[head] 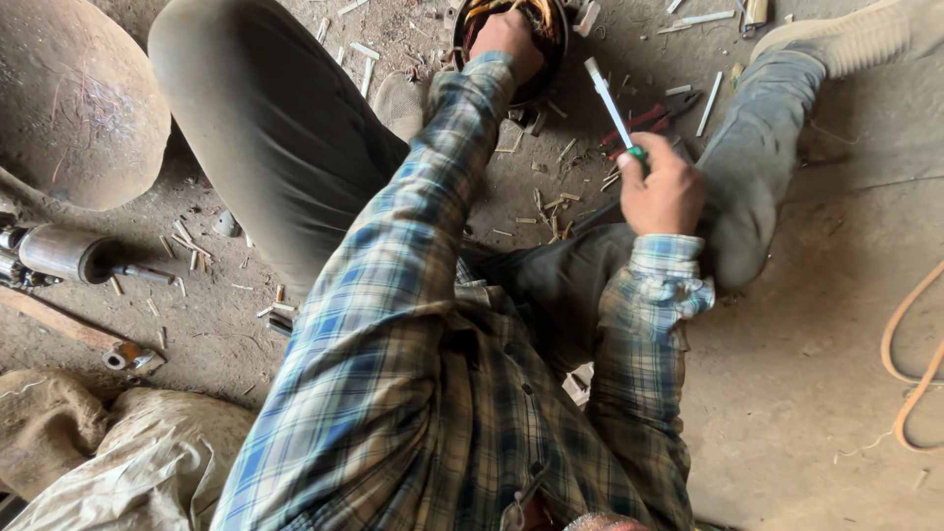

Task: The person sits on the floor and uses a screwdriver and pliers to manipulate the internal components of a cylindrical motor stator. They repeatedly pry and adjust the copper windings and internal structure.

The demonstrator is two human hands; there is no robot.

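Head view: the left hand (508,41) grips the rim of a round motor shell (551,49) on the ground, fingers curled on it. The right hand (661,187) is clamped on a screwdriver (612,106); a slipping tip could stab the copper wires (511,8).

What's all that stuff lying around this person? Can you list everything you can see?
Round motor housing: one, dark with copper windings, top centre between the legs.
White strip: one, in the right hand.
Pliers: one, red-handled, on the ground beside the strip.
White sticks: many, scattered on the dirt floor.
Metal cylinder: one, grey, left edge.
Sacks: beige, bottom left.
Hose: orange, right edge.
Left hand: on the motor housing.
Right hand: gripping the white strip.
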